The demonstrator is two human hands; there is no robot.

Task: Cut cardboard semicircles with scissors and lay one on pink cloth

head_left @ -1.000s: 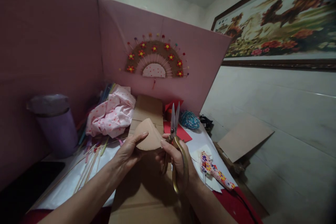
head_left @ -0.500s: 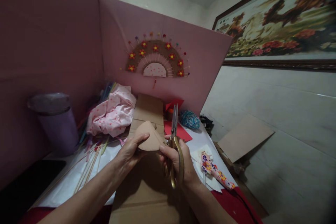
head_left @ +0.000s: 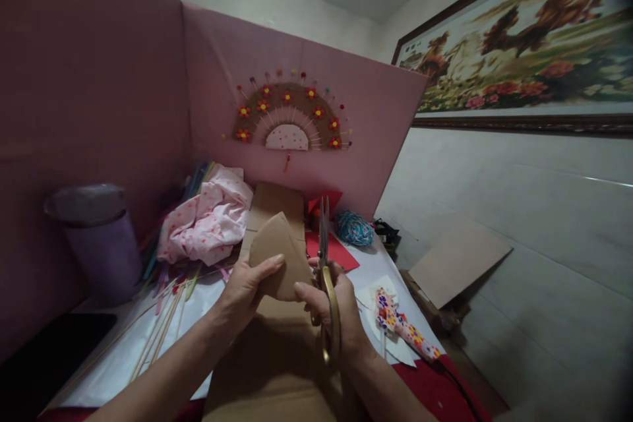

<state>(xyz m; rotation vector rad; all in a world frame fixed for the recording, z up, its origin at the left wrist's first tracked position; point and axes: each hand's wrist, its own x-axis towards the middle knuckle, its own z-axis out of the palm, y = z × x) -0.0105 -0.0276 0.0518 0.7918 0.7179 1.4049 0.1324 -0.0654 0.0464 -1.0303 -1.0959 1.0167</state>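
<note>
My left hand [head_left: 246,290] is closed on a rounded brown cardboard piece [head_left: 277,252], held upright above the table. My right hand [head_left: 332,313] grips gold-handled scissors [head_left: 325,264], blades closed and pointing up, just right of the cardboard piece's edge. Beneath both hands lies a large flat sheet of brown cardboard [head_left: 270,369].
Pink dotted cloth [head_left: 208,221], thin wooden sticks [head_left: 158,326] and a purple bin [head_left: 101,244] lie to the left. Red paper [head_left: 339,252], blue yarn [head_left: 355,228] and a flowered glue gun [head_left: 403,330] sit to the right. A pink board [head_left: 346,165] with a fan decoration [head_left: 287,115] stands behind.
The scissor blades have closed from slightly apart. My left hand has tilted the cardboard piece more upright and raised it. The view shifted slightly left.
</note>
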